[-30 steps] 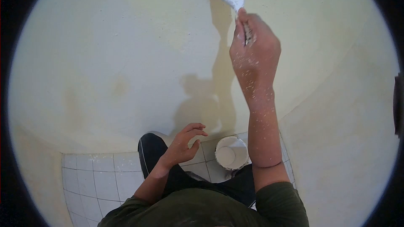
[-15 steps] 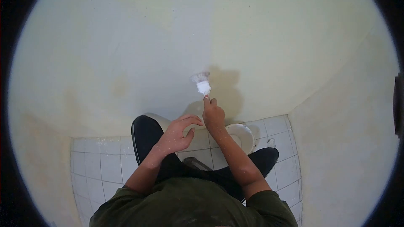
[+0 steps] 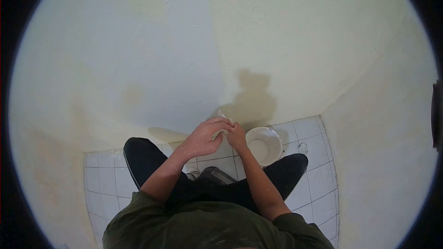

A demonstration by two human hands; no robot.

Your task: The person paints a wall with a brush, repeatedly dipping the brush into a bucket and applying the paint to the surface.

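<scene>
My right hand point(image 3: 237, 134) grips a paint brush, held low in front of the cream wall point(image 3: 194, 50). Only a sliver of the brush point(image 3: 220, 112) shows above my fingers; the rest is hidden. My left hand point(image 3: 203, 137) has come up against it, fingers curled over the brush head and touching the right hand. Both hands are speckled with white paint. A white paint bucket point(image 3: 264, 144) stands on the tiled floor just right of my hands.
White floor tiles point(image 3: 110, 180) run along the wall's foot. My dark-trousered knees point(image 3: 143, 157) are spread either side of the bucket. A second wall point(image 3: 383, 157) closes the corner on the right. Part of the wall looks whiter than the rest.
My right hand has swept the brush down the wall from high up to knee height. My left hand rose and closed over the brush head.
</scene>
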